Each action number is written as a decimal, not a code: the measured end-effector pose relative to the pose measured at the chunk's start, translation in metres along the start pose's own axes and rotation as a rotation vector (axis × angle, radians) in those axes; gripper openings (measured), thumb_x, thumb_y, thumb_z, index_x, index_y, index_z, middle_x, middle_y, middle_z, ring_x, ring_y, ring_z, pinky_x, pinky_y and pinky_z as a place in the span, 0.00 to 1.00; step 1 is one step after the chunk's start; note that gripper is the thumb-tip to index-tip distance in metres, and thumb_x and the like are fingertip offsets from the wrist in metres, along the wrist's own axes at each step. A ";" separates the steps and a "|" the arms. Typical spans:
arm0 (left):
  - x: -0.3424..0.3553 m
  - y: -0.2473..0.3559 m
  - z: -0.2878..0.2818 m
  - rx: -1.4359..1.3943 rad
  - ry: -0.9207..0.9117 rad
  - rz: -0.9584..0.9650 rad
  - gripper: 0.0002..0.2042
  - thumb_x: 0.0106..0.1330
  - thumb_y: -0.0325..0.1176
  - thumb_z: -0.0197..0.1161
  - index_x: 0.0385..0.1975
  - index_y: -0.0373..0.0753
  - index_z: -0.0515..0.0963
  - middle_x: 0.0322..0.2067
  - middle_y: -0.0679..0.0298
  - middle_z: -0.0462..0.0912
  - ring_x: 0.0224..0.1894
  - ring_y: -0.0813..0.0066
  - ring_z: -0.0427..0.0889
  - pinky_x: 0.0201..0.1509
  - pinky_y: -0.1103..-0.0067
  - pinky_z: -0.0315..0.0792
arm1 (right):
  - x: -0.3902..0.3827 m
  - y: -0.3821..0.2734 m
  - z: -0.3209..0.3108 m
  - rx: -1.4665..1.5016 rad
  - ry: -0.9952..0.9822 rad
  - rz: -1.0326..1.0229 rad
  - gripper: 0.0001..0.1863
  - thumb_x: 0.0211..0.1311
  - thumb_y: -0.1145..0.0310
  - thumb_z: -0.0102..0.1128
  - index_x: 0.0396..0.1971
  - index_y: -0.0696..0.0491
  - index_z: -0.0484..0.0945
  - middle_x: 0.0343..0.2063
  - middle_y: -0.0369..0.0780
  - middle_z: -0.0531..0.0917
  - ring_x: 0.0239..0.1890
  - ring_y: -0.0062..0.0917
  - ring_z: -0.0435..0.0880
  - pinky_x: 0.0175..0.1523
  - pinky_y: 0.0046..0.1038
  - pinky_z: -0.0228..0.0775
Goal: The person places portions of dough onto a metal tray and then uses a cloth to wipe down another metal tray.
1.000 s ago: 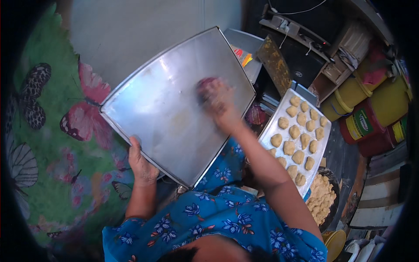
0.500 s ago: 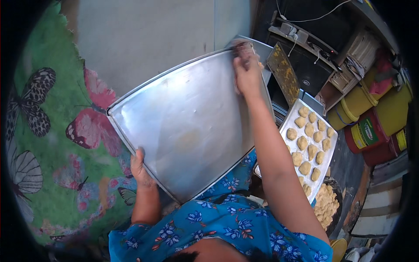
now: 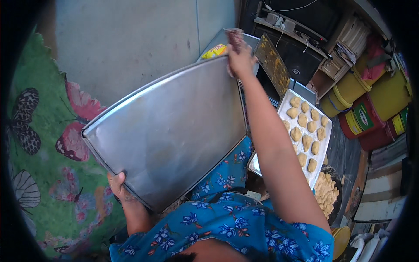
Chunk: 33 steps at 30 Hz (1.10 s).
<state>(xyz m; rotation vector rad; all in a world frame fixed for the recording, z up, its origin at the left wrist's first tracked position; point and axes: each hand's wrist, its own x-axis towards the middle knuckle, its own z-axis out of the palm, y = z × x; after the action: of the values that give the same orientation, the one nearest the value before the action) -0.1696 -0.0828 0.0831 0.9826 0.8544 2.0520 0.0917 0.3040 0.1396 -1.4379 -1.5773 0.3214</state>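
A large metal baking tray with a low raised rim is tilted in front of me, its bare inner face toward me. My left hand grips its lower left rim, thumb over the edge. At the tray's far right corner my right hand is closed round a reddish-brown cloth, which sticks up above the fist and hangs down at the rim. To the right, a second baking tray carries rows of pale dough pieces. Part of that tray is hidden behind my right forearm.
A dark round pan full of dough lumps is below the dough tray. Beyond my right hand stand a stained board and a yellow packet. Lidded buckets and a shelf unit are at right; a butterfly-print sheet lies left.
The baking tray has shifted left, with my left hand on its rim. My right hand and the cloth have moved up off the tray's inner face to its far corner.
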 end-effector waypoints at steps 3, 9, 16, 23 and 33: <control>0.001 -0.008 -0.006 0.023 -0.009 -0.009 0.26 0.55 0.31 0.53 0.53 0.24 0.64 0.46 0.43 0.74 0.45 0.53 0.78 0.48 0.65 0.75 | 0.022 0.064 -0.007 -0.167 -0.017 0.265 0.39 0.59 0.43 0.50 0.61 0.60 0.62 0.64 0.51 0.60 0.66 0.42 0.59 0.69 0.38 0.45; 0.006 -0.016 0.012 0.044 0.021 0.006 0.26 0.55 0.31 0.53 0.53 0.25 0.64 0.45 0.45 0.74 0.43 0.54 0.79 0.45 0.66 0.77 | -0.035 0.068 -0.007 0.608 -0.127 -0.161 0.33 0.59 0.50 0.58 0.53 0.63 0.68 0.47 0.51 0.77 0.52 0.37 0.75 0.58 0.28 0.61; 0.016 -0.022 0.000 0.117 0.139 -0.094 0.26 0.55 0.32 0.53 0.55 0.26 0.63 0.46 0.46 0.74 0.44 0.56 0.79 0.46 0.67 0.76 | -0.238 0.133 0.013 0.070 -0.120 0.061 0.40 0.62 0.54 0.54 0.64 0.65 0.50 0.62 0.57 0.59 0.67 0.44 0.56 0.69 0.37 0.43; 0.047 -0.017 0.015 0.064 0.259 -0.209 0.25 0.53 0.31 0.55 0.54 0.31 0.66 0.44 0.49 0.75 0.46 0.58 0.78 0.50 0.67 0.75 | -0.305 0.006 -0.034 0.187 -0.885 -0.896 0.43 0.52 0.59 0.60 0.67 0.52 0.51 0.65 0.52 0.55 0.69 0.47 0.47 0.72 0.43 0.28; 0.075 -0.022 0.022 0.007 0.143 -0.133 0.18 0.53 0.27 0.56 0.45 0.31 0.73 0.37 0.57 0.79 0.37 0.68 0.80 0.43 0.76 0.75 | -0.296 0.033 -0.010 0.316 -0.501 -0.304 0.35 0.56 0.64 0.54 0.62 0.61 0.57 0.63 0.54 0.59 0.68 0.45 0.52 0.71 0.42 0.37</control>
<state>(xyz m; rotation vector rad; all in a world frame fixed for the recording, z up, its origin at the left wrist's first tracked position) -0.1804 -0.0048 0.1046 0.7685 0.9745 2.0243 0.0803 0.0487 -0.0131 -0.8946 -2.0058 0.7539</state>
